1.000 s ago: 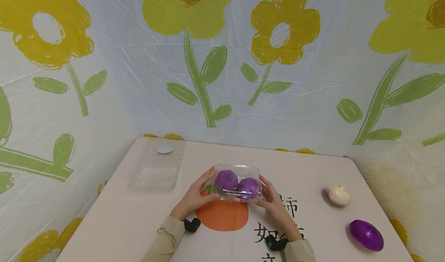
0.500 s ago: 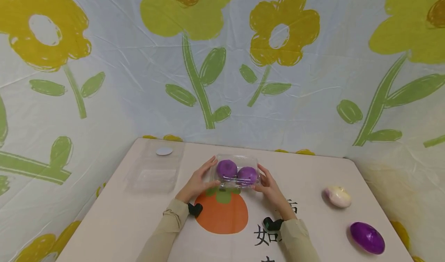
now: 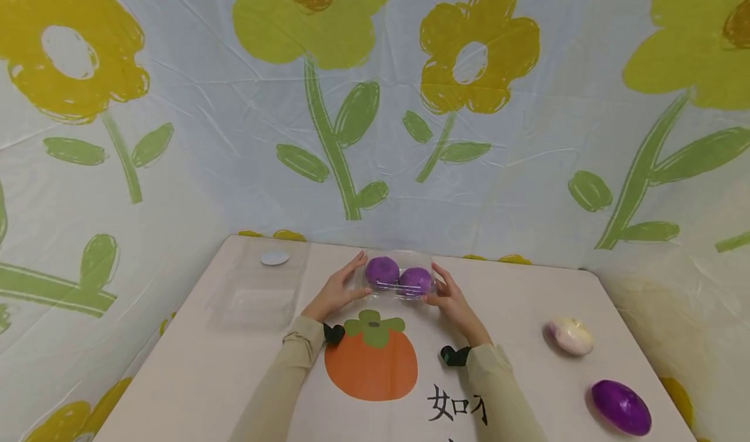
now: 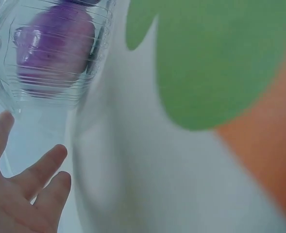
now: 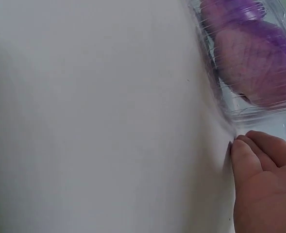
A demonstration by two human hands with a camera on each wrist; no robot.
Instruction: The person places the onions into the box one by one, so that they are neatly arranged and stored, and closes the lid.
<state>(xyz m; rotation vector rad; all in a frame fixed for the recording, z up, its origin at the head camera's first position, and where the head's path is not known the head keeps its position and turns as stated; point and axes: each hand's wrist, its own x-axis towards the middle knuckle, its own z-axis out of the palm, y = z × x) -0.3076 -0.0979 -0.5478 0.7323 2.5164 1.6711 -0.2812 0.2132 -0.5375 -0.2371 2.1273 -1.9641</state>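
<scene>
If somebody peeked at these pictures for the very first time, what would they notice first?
Probably the big yellow flowers printed on the backdrop behind the table. Next, two round purple things in a clear plastic box, held between the left hand and right hand. Then the orange persimmon picture on the table, on the near side of the box.

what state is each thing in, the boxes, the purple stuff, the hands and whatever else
Filled clear box: looks closed
Two purple things: inside that box, side by side
Left hand: holds its left end
Right hand: holds its right end
Other clear box: open, lid laid back
Pale bulb-like thing: loose on the table
Glossy purple oval: loose, on its side
</scene>
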